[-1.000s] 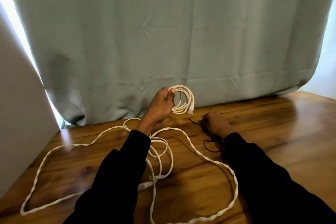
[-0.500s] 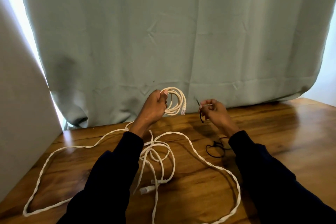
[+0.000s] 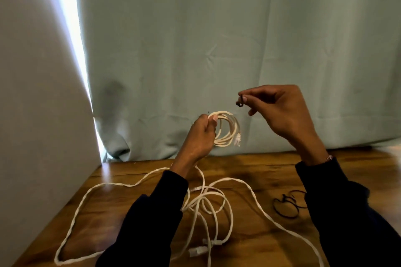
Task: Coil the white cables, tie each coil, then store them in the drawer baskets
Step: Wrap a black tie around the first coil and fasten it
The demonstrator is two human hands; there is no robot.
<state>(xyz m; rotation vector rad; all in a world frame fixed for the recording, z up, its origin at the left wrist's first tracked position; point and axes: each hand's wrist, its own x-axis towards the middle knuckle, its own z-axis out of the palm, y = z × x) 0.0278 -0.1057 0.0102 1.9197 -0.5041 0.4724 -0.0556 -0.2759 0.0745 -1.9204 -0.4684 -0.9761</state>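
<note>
Gripped in the left hand [image 3: 200, 136], a small coiled white cable [image 3: 226, 129] is held up before the green curtain [image 3: 217, 39].

Head view: fingers and thumb are curled round the coil's left side, its plug hanging at the right. Higher, the right hand [image 3: 280, 110] pinches what seems to be a thin black tie [image 3: 239, 103]. Loose white cables [image 3: 208, 206] sprawl on the wooden table [image 3: 260, 171]; more black ties [image 3: 286, 204] lie beside the right sleeve.
</note>
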